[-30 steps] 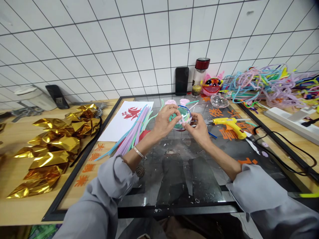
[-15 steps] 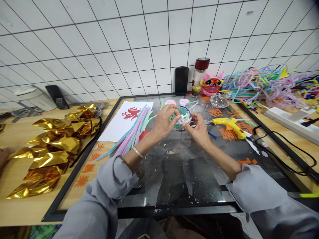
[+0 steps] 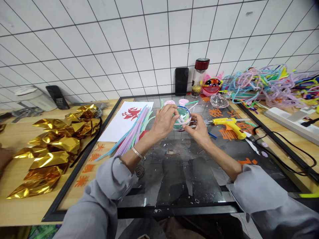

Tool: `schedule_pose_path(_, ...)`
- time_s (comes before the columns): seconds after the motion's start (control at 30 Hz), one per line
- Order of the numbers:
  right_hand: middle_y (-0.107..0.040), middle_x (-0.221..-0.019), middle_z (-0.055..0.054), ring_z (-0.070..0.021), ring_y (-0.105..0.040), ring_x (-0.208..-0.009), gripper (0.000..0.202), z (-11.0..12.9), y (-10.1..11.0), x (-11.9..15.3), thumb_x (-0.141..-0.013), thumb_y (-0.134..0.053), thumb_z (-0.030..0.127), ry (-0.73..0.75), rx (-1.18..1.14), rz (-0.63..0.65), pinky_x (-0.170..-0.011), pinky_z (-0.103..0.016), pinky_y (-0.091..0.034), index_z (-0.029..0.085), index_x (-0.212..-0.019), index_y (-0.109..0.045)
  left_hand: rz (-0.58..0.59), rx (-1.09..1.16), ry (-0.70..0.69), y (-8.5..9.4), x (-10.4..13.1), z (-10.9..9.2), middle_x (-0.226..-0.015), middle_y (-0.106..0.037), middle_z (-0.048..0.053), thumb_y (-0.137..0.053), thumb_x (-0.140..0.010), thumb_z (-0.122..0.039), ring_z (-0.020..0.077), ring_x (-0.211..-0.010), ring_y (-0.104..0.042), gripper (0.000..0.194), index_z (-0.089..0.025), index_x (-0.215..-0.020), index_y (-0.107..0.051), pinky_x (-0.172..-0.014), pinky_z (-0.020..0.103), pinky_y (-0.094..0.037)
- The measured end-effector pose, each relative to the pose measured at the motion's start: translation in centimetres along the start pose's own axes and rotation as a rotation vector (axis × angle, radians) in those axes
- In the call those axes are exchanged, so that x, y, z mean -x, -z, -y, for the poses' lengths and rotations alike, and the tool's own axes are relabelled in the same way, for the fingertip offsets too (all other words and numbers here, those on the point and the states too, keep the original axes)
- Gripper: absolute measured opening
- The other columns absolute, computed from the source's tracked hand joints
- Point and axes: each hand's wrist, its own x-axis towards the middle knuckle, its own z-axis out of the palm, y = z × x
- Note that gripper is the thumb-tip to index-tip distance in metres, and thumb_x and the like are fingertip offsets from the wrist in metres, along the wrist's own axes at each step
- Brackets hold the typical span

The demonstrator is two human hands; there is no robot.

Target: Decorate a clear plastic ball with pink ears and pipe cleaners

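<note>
Between my hands is a clear round bowl (image 3: pixel 183 116) with a blue rim strip and pale green, white and pink pieces in or on it. My left hand (image 3: pixel 164 121) holds its left side, fingers bent over the rim. Around the right side my right hand (image 3: pixel 198 127) is closed, thumb at the front. Two pink fuzzy pieces (image 3: pixel 183 102) lie just behind the bowl. Right of my right hand rests a yellow glue gun (image 3: pixel 230 124). Pastel pipe cleaners (image 3: pixel 132 132) lie left of my left hand, partly over a white sheet (image 3: pixel 117 122) with a red print.
Gold foil (image 3: pixel 52 146) covers the left side. A phone (image 3: pixel 181 81), a red-lidded bottle (image 3: pixel 199 78) and a clear dome (image 3: pixel 219 100) stand at the back. Tangled pipe cleaners (image 3: pixel 264 83), a power strip (image 3: pixel 294 124) and black cables lie right. Another person's hand (image 3: pixel 5 157) shows far left.
My left hand has shifted slightly left, its fingertips drawn back a little from the middle of the bowl. The other person's hand at the far left has moved slightly into view.
</note>
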Motion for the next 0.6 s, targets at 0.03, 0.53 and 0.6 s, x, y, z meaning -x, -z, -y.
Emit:
schedule_pose_path(0.03, -0.062, -0.107, -0.007, -0.0214, -0.061, -0.084, 0.062, 0.0, 0.0, 0.0, -0.062, -0.075, 0.046, 0.001, 0.002, 0.003, -0.072, -0.039, -0.052, 0.023, -0.115, -0.052, 0.008, -0.001, 0.005, 0.1, -0.1, 0.0, -0.123, -0.064, 0.009, -0.043, -0.102, -0.039, 0.0243, -0.115, -0.058, 0.025, -0.021, -0.091, -0.056, -0.093, 0.04, -0.043)
schedule_pose_path(0.53, -0.065, -0.1, -0.007, -0.0226, -0.059, -0.083, 0.066, 2.3, -0.5, 0.0, -0.063, -0.071, 0.068, -0.063, 0.151, -0.096, -0.077, -0.04, -0.047, 0.021, -0.105, -0.055, 0.084, 0.029, 0.008, 1.1, -0.6, -0.6, -0.117, -0.066, 0.009, -0.05, -0.098, -0.026, 0.0239, -0.117, -0.058, 0.012, -0.02, -0.089, -0.056, -0.094, 0.04, -0.044)
schedule_pose_path(0.6, -0.065, -0.099, -0.007, -0.0237, -0.06, -0.085, 0.064, 2.5, -0.5, 0.0, -0.062, -0.07, 0.067, -0.066, 0.169, -0.109, -0.078, -0.04, -0.047, 0.021, -0.103, -0.054, 0.055, 0.072, -0.012, 0.8, -0.6, -0.4, -0.114, -0.066, 0.008, -0.05, -0.098, -0.026, 0.0233, -0.114, -0.059, 0.014, -0.02, -0.088, -0.056, -0.096, 0.04, -0.045)
